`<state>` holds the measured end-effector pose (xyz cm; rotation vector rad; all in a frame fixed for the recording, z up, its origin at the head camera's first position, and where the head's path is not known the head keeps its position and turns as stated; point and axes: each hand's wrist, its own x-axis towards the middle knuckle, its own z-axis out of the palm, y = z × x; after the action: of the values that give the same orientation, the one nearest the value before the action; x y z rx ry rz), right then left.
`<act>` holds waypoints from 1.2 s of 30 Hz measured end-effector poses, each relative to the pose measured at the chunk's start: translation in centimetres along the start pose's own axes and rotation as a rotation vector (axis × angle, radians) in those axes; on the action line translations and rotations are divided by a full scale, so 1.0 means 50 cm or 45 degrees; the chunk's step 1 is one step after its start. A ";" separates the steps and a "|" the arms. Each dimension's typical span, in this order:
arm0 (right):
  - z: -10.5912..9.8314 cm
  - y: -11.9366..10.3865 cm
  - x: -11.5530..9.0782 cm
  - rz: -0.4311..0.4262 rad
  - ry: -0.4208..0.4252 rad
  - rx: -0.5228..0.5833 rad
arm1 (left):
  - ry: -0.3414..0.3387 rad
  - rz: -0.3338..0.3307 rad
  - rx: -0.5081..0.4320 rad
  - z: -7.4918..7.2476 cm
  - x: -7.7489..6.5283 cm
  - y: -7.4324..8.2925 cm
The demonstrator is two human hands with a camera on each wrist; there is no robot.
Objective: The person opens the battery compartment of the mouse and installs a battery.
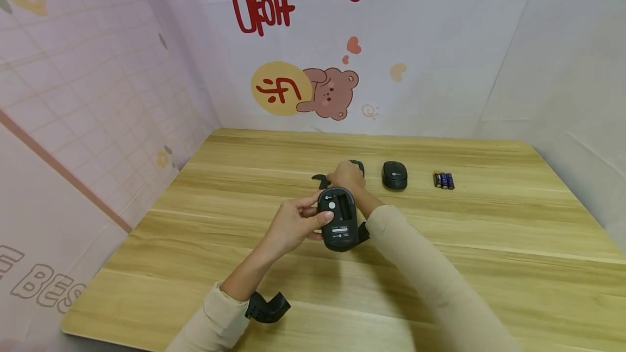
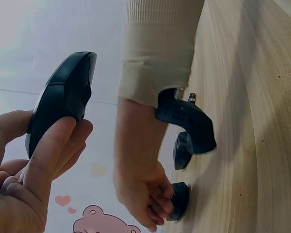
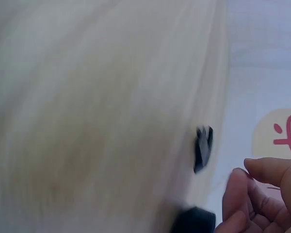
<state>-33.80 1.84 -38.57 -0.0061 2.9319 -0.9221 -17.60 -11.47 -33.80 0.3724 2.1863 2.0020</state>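
My left hand (image 1: 299,220) holds a black computer mouse (image 1: 338,238) above the table, thumb on its underside. That underside faces up, showing a label and a dark, open battery slot (image 1: 345,207). Farther back, my right hand (image 1: 346,176) reaches across, its fingers loosely curled in the left wrist view. Nothing shows between thumb and forefinger in the right wrist view. A second black mouse (image 1: 360,166) is partly hidden behind that hand. Left of it lies a thin black piece with a notched end (image 1: 321,180), seen apart from the fingertips in the right wrist view.
Another black mouse (image 1: 394,175) rests to the right of my right hand. Beyond it several small batteries (image 1: 443,180) lie side by side. The wooden table (image 1: 508,232) ends at a printed cloth backdrop (image 1: 435,69). A black wrist mount (image 1: 268,307) sits on my left wrist.
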 end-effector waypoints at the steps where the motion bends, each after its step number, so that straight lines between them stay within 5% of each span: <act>1: -0.009 0.003 0.001 -0.029 0.006 -0.015 | -0.005 -0.001 -0.004 0.000 0.000 0.000; 14: -0.146 0.094 0.024 -0.202 -0.207 -0.151 | 0.000 -0.021 0.001 0.010 -0.006 0.003; 26: -0.269 0.257 0.043 -0.175 -0.112 0.066 | 0.002 -0.018 0.039 0.013 -0.006 0.005; 36: -0.323 0.366 0.050 -0.147 -0.107 -0.133 | 0.009 -0.020 0.016 0.012 -0.005 0.007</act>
<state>-37.04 26.01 -35.96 -0.2161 2.9234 -0.7614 -17.14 -10.94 -33.54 0.3490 2.1999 1.9856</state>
